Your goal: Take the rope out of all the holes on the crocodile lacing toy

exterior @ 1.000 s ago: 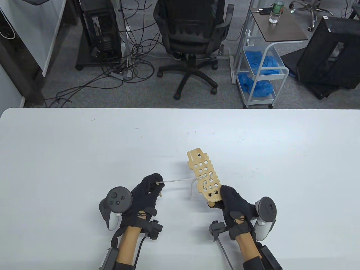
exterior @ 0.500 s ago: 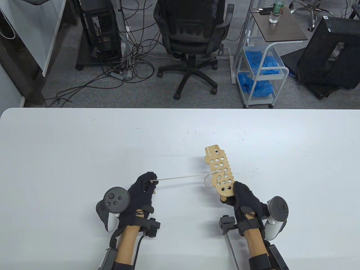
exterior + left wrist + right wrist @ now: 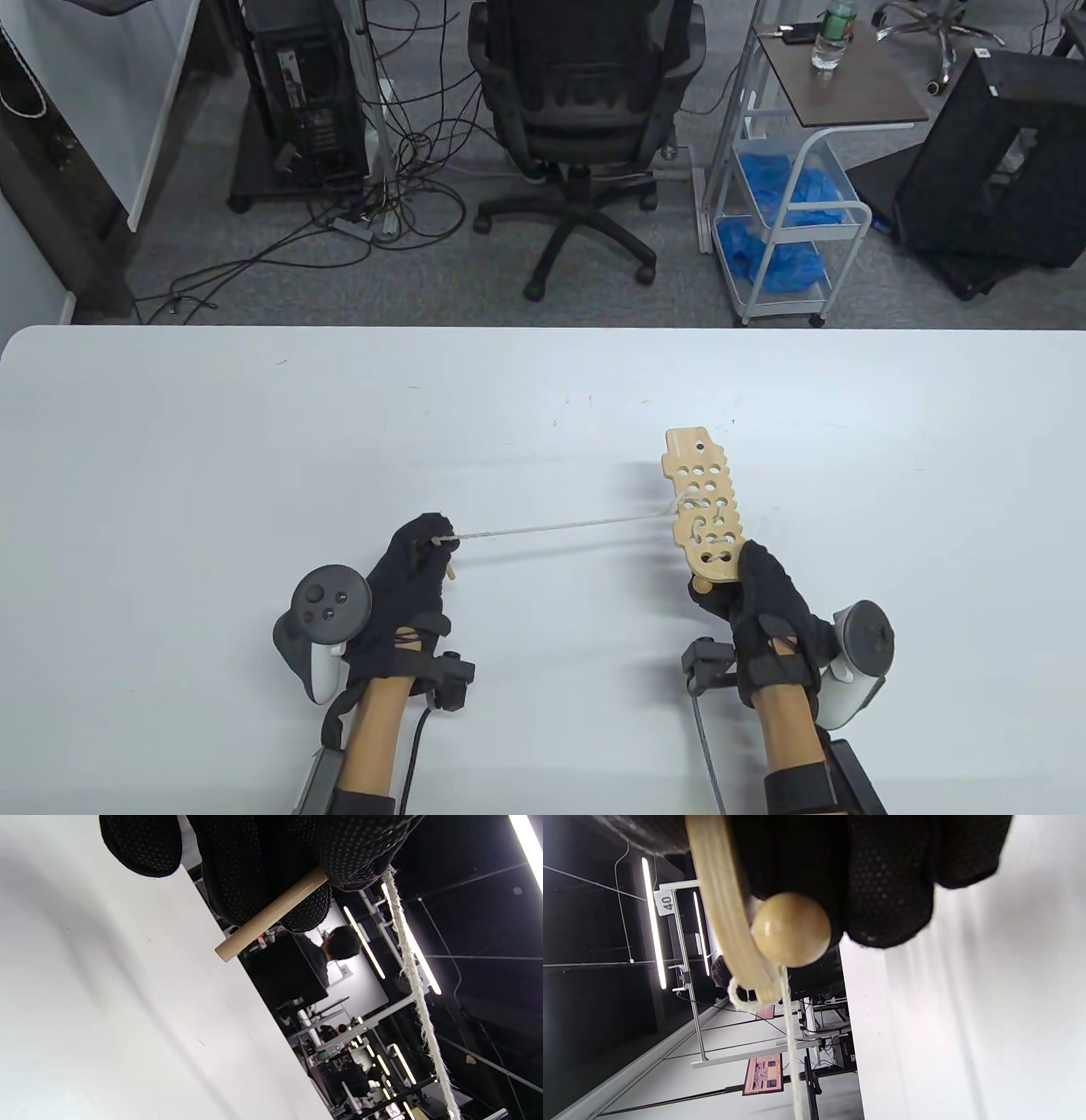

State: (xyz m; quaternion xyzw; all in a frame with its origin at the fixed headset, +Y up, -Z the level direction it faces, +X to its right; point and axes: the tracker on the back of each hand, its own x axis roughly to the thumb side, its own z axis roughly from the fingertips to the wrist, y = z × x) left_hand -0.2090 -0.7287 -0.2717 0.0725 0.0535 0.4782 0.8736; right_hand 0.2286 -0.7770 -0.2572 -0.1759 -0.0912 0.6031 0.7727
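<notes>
1. left hand (image 3: 407, 573) is pinching the rope (image 3: 560, 530) taut by its wooden needle (image 3: 269, 915).
2. right hand (image 3: 768, 615) is gripping the crocodile toy (image 3: 704, 509) above the table (image 3: 254, 441).
3. mid-unlacing; next, probably working out the remaining laced holes.

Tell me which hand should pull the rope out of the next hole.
Left. The left hand already pinches the rope at its wooden stick, and the rope runs taut. The right hand grips the board.
</notes>
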